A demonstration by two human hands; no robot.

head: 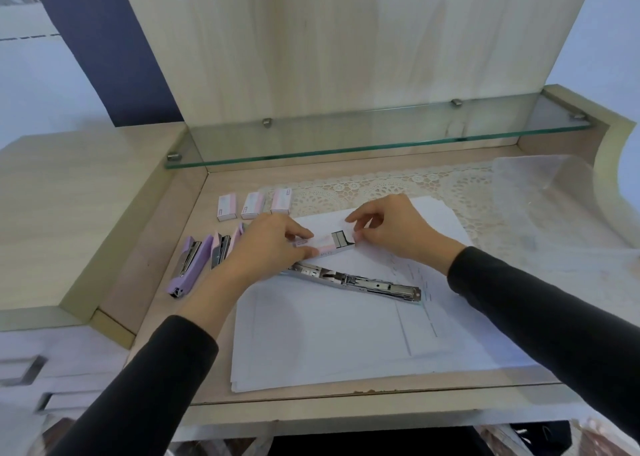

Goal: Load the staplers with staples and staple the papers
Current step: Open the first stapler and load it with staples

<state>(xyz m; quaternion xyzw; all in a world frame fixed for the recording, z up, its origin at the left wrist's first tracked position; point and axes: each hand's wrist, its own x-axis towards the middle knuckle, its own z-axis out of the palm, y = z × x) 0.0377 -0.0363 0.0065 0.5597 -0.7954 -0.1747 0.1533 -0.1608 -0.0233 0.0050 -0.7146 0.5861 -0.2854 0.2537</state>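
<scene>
Pink staple box [333, 245] lies gripped between left hand [266, 246] and right hand [394, 228].

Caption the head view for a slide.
Left hand and right hand hold an open staple box near an opened stapler on papers.

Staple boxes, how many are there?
4. Three closed in a back row: left box, middle box, right box. The open box is held by left hand and right hand over papers. Others could be hidden.

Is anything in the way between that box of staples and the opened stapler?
Nothing visible: the staple box, held by the left hand and right hand, sits just beyond the open stapler; only paper between.
</scene>
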